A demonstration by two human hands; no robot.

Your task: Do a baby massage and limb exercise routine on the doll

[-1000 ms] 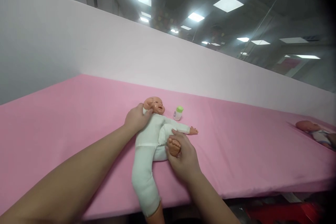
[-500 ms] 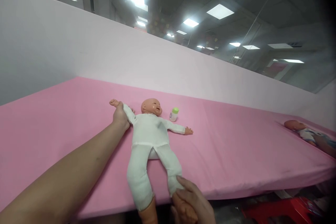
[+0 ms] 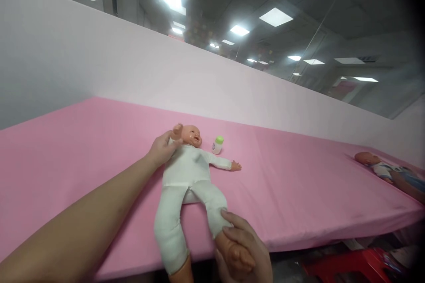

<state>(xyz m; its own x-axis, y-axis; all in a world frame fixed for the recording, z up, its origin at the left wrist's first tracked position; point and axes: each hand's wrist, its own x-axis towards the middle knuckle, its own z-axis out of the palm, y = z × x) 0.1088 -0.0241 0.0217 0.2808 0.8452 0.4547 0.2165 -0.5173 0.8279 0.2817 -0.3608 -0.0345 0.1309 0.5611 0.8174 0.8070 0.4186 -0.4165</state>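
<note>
Flat on its back near the front edge of the pink padded table (image 3: 299,194) lies a plastic baby doll in a white cloth romper (image 3: 186,170), head toward the wall and legs running out toward the person, so both limbs nearest the person are within easy reach. The left hand (image 3: 162,148) is closed around the doll's arm on that side, folding it up so the small plastic fist sits beside the head; gripping there also pins the shoulder against the table. The right hand (image 3: 244,252) wraps around the bare plastic foot at the table's edge, fingers curled over the ankle where the white trouser leg ends, which holds that leg slightly bent and off to the side. The doll's other leg hangs loose past the edge, and its other arm lies stretched out on the pink surface. Just beside the head stands a small white bottle with a green cap (image 3: 217,145), upright and clear of both hands. Well apart, at the far right end, a second doll in pale printed clothes (image 3: 378,166) lies on the same surface.
</note>
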